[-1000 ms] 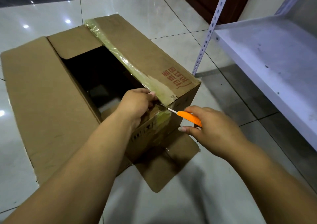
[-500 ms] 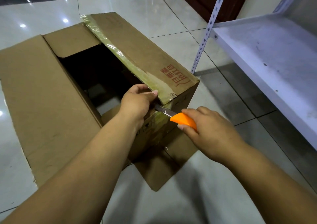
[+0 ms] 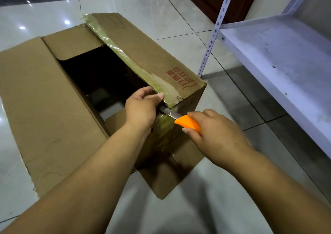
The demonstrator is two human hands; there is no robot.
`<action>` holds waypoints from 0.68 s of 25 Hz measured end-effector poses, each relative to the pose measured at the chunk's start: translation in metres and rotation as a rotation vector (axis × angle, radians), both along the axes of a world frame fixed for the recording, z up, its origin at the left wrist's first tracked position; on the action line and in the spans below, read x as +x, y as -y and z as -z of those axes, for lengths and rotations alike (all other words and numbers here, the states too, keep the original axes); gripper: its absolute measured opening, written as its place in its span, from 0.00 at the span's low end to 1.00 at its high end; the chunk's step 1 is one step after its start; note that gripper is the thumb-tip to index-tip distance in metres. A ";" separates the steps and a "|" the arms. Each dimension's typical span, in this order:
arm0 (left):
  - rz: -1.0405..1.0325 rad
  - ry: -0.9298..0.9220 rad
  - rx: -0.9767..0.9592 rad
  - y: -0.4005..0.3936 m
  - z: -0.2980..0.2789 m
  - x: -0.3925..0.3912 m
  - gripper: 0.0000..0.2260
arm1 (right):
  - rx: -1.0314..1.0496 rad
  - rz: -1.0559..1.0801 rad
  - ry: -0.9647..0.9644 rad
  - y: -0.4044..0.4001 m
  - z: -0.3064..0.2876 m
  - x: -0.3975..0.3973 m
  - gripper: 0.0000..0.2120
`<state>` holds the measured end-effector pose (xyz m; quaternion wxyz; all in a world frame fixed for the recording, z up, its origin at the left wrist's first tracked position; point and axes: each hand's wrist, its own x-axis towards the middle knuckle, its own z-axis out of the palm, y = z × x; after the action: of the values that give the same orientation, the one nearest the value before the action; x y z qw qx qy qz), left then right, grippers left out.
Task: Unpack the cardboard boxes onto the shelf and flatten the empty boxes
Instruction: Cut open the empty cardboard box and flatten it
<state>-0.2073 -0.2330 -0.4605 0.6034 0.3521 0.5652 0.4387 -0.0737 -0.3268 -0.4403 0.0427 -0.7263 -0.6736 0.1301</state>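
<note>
Pale glossy floor tiles [image 3: 179,19] carry a big cardboard box [image 3: 53,117] lying open beside a white metal shelf [image 3: 286,63], whose one visible board has nothing on it. Over the last second the blade of the orange knife [image 3: 188,124] has pushed further in under the taped flap [image 3: 152,63] at the box's near corner, so that more of the steel now shows between the handle and the cardboard, and the whole box has shifted slightly in the view. That suggests the tape at this corner is being slit, which would free the panels so the box can be flattened; the dark inside shows only the floor through its far end and no goods that can be made out, so the unpacking of this box looks done. The left hand [image 3: 141,108] comes in along an outstretched forearm and grips the edge of the flap, thumb on top, fingers curled underneath, steadying it against the cut. The right hand [image 3: 215,135] is wrapped round the knife handle, thumb along its side, wrist low and turned inward, with the blade pointing toward the left hand, so a slip could catch those fingers
</note>
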 end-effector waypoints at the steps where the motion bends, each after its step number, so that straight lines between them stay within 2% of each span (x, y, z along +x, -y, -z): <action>1: -0.006 0.002 0.001 0.000 0.000 0.001 0.08 | 0.002 0.003 0.001 0.001 -0.001 0.001 0.23; 17: -0.072 0.073 -0.004 0.002 -0.005 0.002 0.11 | -0.003 0.070 -0.001 0.006 0.003 0.007 0.25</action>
<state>-0.2054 -0.2352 -0.4551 0.6081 0.3142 0.5561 0.4714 -0.0670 -0.3330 -0.4430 0.0466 -0.7494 -0.6476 0.1301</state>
